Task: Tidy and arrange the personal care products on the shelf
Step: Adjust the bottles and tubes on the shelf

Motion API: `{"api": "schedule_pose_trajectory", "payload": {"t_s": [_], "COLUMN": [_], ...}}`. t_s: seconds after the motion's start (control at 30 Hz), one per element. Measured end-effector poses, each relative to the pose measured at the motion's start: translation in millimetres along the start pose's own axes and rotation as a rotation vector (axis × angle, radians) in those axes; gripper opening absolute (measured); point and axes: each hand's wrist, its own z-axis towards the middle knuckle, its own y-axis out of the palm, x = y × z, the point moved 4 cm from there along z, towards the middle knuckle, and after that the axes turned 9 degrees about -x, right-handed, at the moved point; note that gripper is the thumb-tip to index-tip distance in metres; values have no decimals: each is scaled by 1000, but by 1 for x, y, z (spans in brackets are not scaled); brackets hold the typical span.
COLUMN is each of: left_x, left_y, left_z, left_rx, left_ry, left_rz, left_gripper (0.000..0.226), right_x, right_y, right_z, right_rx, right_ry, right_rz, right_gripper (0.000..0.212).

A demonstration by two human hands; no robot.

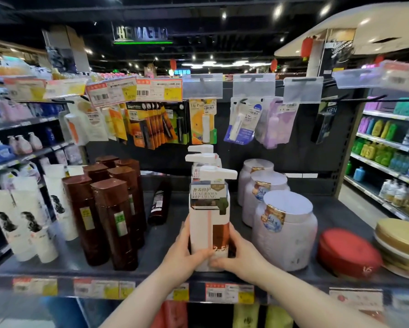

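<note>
A tall white pump bottle [209,221] stands upright at the front edge of the dark shelf [156,247], in the lower centre of the frame. It has a broad white pump head turned to the right, a thin pink stripe down its front and a brown panel at its lower right. Its grey upper label reads "LUXURIOUS REPAIRING" under Chinese characters, and the digits "2.5" show near the base. The left hand [184,252] and the right hand [239,256] clasp its lower part from either side, fingers curled round the body and both thumbs lying on the front. Two matching pump bottles [203,157] line up just behind it. Left of centre stand tall brown bottles [104,209] with green stickers, and at the far left white tubes [21,221] printed with dark portraits. To the right sit pale lilac jars [284,228], then a red round tin [347,252]. Above, hanging cards include "Lip Pure" [202,121] and a NIVEA lip balm [241,124]. Barcoded price tags [222,293] line the shelf edge, their print too blurred to read.
</note>
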Motion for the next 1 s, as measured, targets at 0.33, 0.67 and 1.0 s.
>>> {"api": "schedule_pose_trajectory", "payload": {"t_s": [0.33, 0.67, 1.0], "left_x": [-16, -13, 79], "left_y": [2, 4, 15], "left_z": [5, 4, -32], "left_rx": [-7, 1, 666], "left_ry": [-56, -25, 316], "left_rz": [-115, -137, 213], "left_gripper": [63, 64, 83], "right_x": [6, 6, -53], "right_y": [5, 4, -59], "right_z": [1, -1, -62], "right_rx": [18, 65, 296], "right_ry": [22, 37, -325], "right_rz": [-6, -73, -128], "right_gripper": [105, 102, 38]}}
